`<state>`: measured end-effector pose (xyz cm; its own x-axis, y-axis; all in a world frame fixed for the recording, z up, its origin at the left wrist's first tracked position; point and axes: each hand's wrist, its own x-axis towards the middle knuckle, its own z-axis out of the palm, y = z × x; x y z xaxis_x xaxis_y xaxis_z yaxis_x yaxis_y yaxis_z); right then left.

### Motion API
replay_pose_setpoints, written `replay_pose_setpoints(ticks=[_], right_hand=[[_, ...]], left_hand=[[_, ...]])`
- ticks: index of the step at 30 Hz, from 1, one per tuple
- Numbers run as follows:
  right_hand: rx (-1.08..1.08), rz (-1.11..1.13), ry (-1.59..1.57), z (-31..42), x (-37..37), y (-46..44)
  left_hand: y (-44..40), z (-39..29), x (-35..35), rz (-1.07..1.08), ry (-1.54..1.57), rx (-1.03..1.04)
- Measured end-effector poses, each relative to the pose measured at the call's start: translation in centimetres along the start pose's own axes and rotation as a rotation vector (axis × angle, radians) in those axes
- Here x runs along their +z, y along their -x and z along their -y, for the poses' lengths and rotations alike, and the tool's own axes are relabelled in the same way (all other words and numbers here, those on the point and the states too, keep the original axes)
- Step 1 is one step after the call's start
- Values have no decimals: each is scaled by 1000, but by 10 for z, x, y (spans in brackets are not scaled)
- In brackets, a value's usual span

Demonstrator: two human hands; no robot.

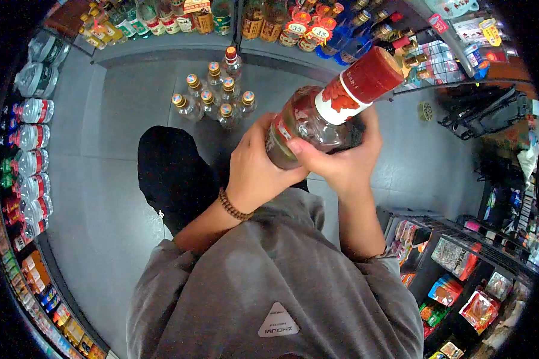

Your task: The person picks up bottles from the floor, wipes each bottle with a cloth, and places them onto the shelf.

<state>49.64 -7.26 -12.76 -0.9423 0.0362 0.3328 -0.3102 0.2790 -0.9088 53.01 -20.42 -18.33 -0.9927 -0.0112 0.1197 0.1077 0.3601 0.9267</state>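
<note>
In front of my chest, both hands hold a large clear liquor bottle (301,128), its red-capped neck tilted up to the right. My left hand (259,157) wraps the bottle's lower left side, a brown braided bracelet on that wrist. From the right, my right hand (344,164) grips it with the thumb laid across the glass. Something dark shows between that hand and the bottle; I cannot make out what it is. Beyond my hands, several small clear bottles (208,106) with gold caps stand grouped on the floor, along with a red-capped bottle (232,63).
A shelf of liquor bottles (161,18) runs along the far side. Large water bottles (35,137) line the left. Packaged snacks (455,257) hang on a rack at lower right. A black folded frame (482,113) stands at right on the grey tiled floor (111,197).
</note>
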Motion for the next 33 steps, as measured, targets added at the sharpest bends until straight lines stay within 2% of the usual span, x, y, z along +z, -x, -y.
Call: replay_pose_setpoints(ticks=[1,2,3,6,8,9,11,13,15,17,18,19,20,21,24,25,27,28,29,31,33], right_hand=[[32,22,-79,1,0,0],[56,62,-104,3,-4,-4],[58,68,-104,1,-9,-4],[13,374,-268,-10,-20,-7],[-47,568,-390,-13,-17,-8],[-45,576,-439,-14,-14,-7],[-38,638,-492,-16,-10,-6],[-32,690,-490,-20,-14,-3],[10,606,-341,-26,-20,-2],[10,550,-245,-26,-21,-3],[-34,541,-219,-21,-17,-5],[-77,531,-193,-15,-12,-8],[39,372,-285,-6,-4,-2],[31,374,-282,-1,0,0],[-38,219,-184,5,12,7],[-43,221,-180,9,14,10],[-59,120,198,17,18,16],[-250,123,301,16,20,15],[-257,124,300,22,24,16],[-294,150,627,40,28,22],[-324,162,679,41,28,24]], left_hand=[[2,1,-6,16,-51,29],[4,6,-11,50,-8,150],[3,15,-18,46,-7,145],[-14,38,-30,701,838,-33],[-14,50,-20,1027,1116,-57],[-12,54,-17,1169,1238,-100],[-2,57,-9,1110,1259,-80],[4,44,-12,910,1294,-103],[6,34,-16,774,1292,-125],[9,36,-20,637,1115,-124],[9,36,-21,635,1114,-117],[9,35,-21,504,938,-43],[9,34,-22,372,763,28],[9,32,-22,370,763,38],[12,26,-22,40,443,58],[12,25,-23,38,446,63],[12,21,-27,-122,169,40],[11,22,-26,-195,89,27],[10,22,-29,-200,90,31],[9,22,-35,-274,-108,27],[9,27,-38,-279,-129,32]])
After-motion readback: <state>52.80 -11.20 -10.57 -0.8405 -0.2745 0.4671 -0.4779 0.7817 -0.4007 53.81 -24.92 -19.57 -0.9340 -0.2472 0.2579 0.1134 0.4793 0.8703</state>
